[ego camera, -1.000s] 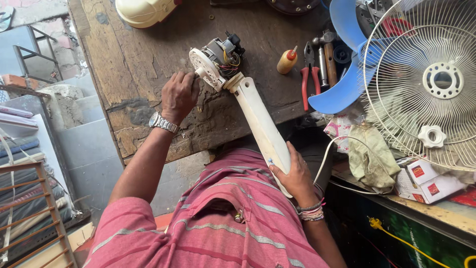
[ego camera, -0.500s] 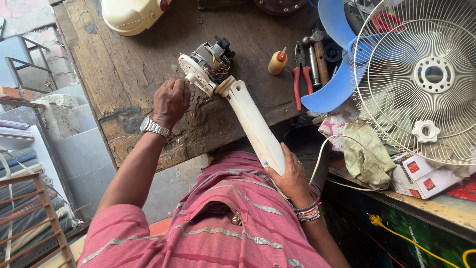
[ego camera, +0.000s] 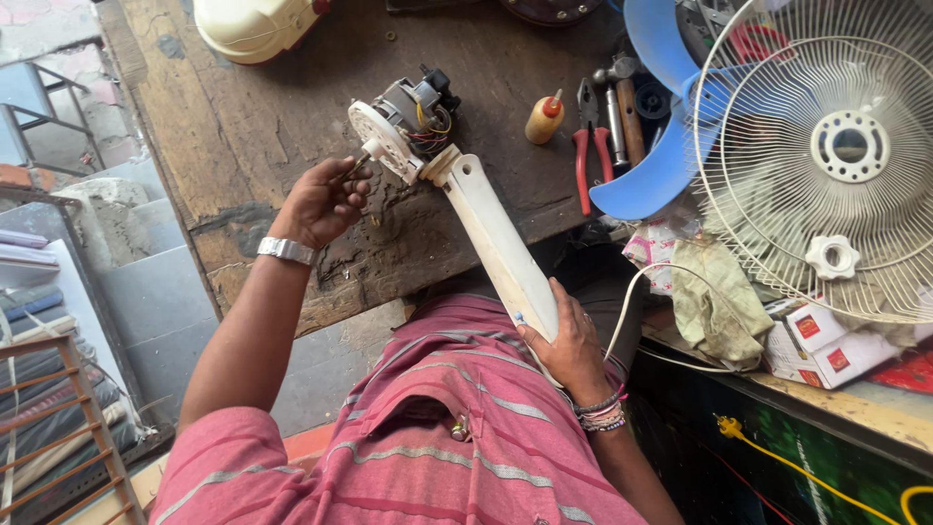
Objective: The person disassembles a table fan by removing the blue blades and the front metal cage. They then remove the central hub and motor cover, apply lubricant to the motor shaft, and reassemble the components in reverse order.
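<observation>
With the right hand (ego camera: 569,340) gripping the white fan stand (ego camera: 501,243) and the left hand (ego camera: 326,199) pinching the motor (ego camera: 403,122) shaft at its 8 o'clock, the loose wires (ego camera: 434,131) could snag.

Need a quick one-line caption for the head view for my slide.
Left hand at the fan motor's shaft, right hand gripping its white stand over a wooden workbench.

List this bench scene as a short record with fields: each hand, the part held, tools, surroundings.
left hand: left hand pinches the shaft at the front of the fan motor
right hand: right hand grips the white fan neck
tools: red-handled pliers, hammer, small oil bottle
surface: worn wooden workbench
nearby: blue fan blade, wire fan guard, cream fan housing
</observation>
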